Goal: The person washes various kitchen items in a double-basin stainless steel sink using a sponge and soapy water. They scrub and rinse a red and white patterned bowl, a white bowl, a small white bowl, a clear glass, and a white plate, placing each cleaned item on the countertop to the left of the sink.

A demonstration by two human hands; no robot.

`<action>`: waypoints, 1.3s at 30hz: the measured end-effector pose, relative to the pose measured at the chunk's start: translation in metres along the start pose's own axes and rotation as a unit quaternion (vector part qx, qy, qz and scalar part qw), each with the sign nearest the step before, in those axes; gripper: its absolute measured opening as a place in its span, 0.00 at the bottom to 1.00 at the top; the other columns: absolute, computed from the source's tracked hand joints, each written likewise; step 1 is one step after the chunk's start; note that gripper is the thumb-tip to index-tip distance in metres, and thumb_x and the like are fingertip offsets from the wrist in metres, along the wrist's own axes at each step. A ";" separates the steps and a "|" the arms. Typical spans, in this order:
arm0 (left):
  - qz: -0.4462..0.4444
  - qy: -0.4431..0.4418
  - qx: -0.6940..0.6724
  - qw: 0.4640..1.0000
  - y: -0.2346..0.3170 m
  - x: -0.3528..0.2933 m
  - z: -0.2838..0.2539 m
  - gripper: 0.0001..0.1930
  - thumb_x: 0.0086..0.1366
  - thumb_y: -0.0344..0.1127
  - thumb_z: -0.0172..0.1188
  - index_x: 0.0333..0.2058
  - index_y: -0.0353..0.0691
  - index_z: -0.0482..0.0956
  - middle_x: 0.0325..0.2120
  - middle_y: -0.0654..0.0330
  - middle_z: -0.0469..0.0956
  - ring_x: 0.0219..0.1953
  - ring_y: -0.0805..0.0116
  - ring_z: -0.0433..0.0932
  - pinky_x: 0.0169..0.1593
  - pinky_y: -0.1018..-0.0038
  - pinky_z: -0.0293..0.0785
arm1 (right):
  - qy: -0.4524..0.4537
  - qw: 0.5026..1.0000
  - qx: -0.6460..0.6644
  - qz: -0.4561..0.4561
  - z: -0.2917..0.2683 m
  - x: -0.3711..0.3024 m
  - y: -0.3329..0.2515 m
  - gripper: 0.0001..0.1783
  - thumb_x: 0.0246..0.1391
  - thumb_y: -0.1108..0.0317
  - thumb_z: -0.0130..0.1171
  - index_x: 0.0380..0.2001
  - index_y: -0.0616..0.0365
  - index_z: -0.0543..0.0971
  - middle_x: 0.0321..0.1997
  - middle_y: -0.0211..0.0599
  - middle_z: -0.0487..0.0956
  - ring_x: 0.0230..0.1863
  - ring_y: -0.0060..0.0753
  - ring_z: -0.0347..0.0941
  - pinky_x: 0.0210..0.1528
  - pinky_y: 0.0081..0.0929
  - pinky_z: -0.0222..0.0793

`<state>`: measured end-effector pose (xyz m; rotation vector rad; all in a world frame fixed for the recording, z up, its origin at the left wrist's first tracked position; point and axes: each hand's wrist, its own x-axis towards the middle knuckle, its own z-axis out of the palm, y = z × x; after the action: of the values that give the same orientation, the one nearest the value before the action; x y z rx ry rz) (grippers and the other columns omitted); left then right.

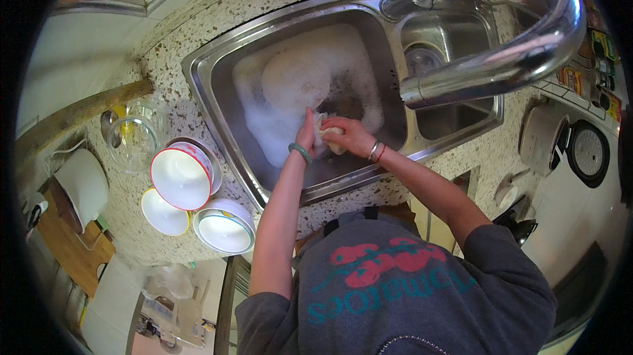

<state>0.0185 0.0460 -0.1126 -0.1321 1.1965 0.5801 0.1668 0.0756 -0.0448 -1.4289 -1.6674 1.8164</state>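
Over the soapy water in the large sink basin (217, 101), my two hands are close together. My right hand (351, 136) is closed around a pale, wet cloth (334, 140), its fingers bent over the top. My left hand (306, 134), wearing a green bangle, presses in from the other side of the cloth. Its fingers are partly hidden, and what it grips among the suds cannot be made out. Just beyond my hands, a round foam-covered shape (295, 80), perhaps a bowl, sits in the white foam.
Left of the sink stand a red-rimmed bowl (181, 179), a yellow-rimmed bowl (165, 213), stacked white bowls (225, 231) and a glass jar (132, 140). A big chrome faucet (488, 81) arches over the smaller basin (452, 121) at right. Speckled counter surrounds the sink.
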 end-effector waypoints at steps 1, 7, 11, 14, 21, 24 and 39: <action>0.000 -0.013 -0.011 1.000 0.009 -0.015 0.012 0.35 0.62 0.66 0.38 0.48 0.38 0.70 0.41 0.55 0.74 0.41 0.63 0.75 0.46 0.69 0.71 | 0.006 0.999 -0.037 -0.027 0.002 0.001 -0.004 0.13 0.44 0.67 0.60 0.35 0.59 0.77 0.37 0.39 0.77 0.40 0.38 0.73 0.42 0.29 0.68; 0.130 0.011 -0.086 0.988 0.007 -0.019 0.021 0.29 0.64 0.61 0.38 0.44 0.39 0.71 0.36 0.57 0.74 0.36 0.67 0.75 0.38 0.68 0.73 | 0.097 0.956 -0.208 -0.182 0.014 0.018 -0.024 0.04 0.41 0.73 0.56 0.25 0.57 0.74 0.29 0.41 0.72 0.37 0.46 0.69 0.38 0.39 0.67; 0.124 0.070 -0.061 0.988 0.004 -0.035 0.032 0.27 0.65 0.59 0.37 0.39 0.39 0.72 0.34 0.57 0.75 0.35 0.68 0.75 0.35 0.71 0.73 | 0.081 0.932 -0.314 -0.161 0.009 0.023 -0.022 0.04 0.40 0.74 0.56 0.24 0.56 0.74 0.29 0.40 0.72 0.37 0.45 0.68 0.38 0.39 0.67; 0.190 0.101 -0.064 0.974 -0.007 -0.037 0.034 0.28 0.65 0.59 0.35 0.38 0.39 0.74 0.33 0.58 0.75 0.34 0.69 0.75 0.33 0.72 0.72 | 0.013 0.920 -0.364 -0.143 0.010 0.010 -0.030 0.05 0.39 0.74 0.56 0.25 0.56 0.74 0.30 0.41 0.73 0.38 0.46 0.68 0.39 0.39 0.67; 0.174 0.095 -0.008 0.980 0.008 -0.053 0.031 0.27 0.66 0.55 0.37 0.41 0.36 0.75 0.37 0.60 0.76 0.39 0.71 0.73 0.45 0.72 0.68 | 0.041 0.973 -0.174 -0.145 0.019 0.004 -0.027 0.04 0.41 0.74 0.54 0.25 0.57 0.74 0.30 0.43 0.73 0.37 0.49 0.67 0.40 0.40 0.66; 0.139 0.075 -0.039 0.987 0.012 -0.051 0.029 0.27 0.66 0.56 0.37 0.40 0.37 0.76 0.36 0.60 0.77 0.39 0.70 0.74 0.45 0.72 0.68 | 0.092 0.970 -0.188 -0.127 0.027 0.013 -0.024 0.04 0.42 0.73 0.55 0.25 0.57 0.74 0.29 0.42 0.74 0.37 0.48 0.68 0.40 0.40 0.66; 0.197 0.057 0.042 0.978 -0.012 -0.024 0.009 0.27 0.66 0.55 0.33 0.37 0.37 0.74 0.32 0.59 0.75 0.34 0.70 0.74 0.39 0.73 0.71 | 0.013 0.984 -0.161 -0.075 0.027 0.003 -0.012 0.06 0.41 0.67 0.58 0.24 0.57 0.76 0.31 0.42 0.76 0.40 0.49 0.69 0.42 0.40 0.66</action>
<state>0.0261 0.0310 -0.0901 0.1502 1.3671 0.8768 0.1392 0.0655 -0.0404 -1.3941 -2.0674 1.4903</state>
